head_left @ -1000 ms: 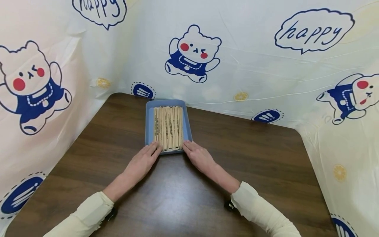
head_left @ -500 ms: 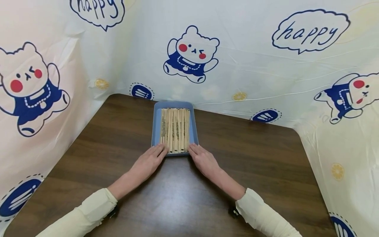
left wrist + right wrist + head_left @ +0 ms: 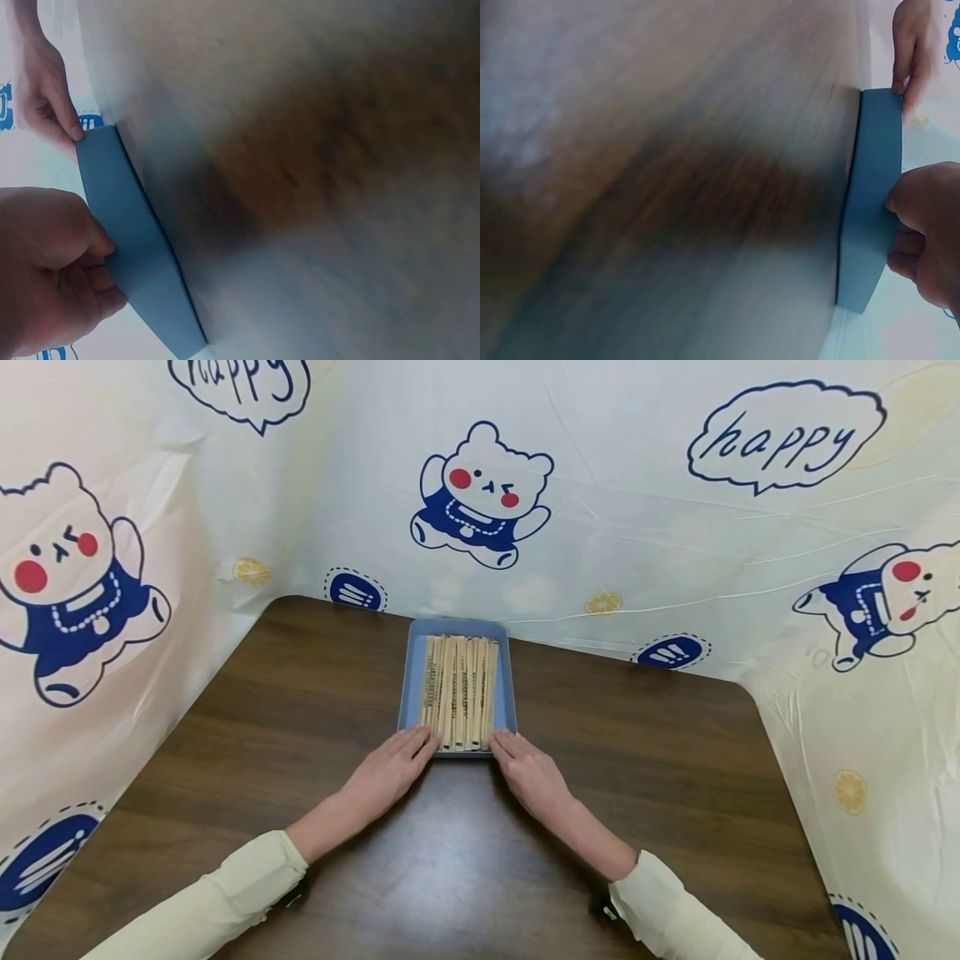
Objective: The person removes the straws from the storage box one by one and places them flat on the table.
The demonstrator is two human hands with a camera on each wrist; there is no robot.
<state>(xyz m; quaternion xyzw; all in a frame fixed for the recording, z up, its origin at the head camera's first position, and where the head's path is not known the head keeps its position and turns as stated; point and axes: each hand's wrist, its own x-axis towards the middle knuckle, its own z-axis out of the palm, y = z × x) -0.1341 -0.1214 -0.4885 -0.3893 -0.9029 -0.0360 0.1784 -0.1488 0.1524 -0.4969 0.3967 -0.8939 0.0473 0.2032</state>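
Observation:
A shallow blue tray (image 3: 505, 693) sits near the far edge of the table, with several slim paper-wrapped sticks (image 3: 461, 693) lying lengthwise in it, side by side. Dark print runs along the wrappers. My left hand (image 3: 390, 772) grips the tray's near left corner, and my right hand (image 3: 534, 777) grips the near right one. Both wrist views show the thumbs against the outside of the blue wall (image 3: 135, 225), while the other fingers reach over the rim. The fingertips inside the tray are partly hidden in those views.
The brown wooden table (image 3: 637, 760) has rounded far corners. A pale cloth (image 3: 622, 527) printed with bears and "happy" bubbles hangs behind the table and along both sides. The tray's far end is close to this cloth.
Held by both hands, the tray has shifted to the right along the far part of the table. The sticks have moved with it, and the grip looks the same.

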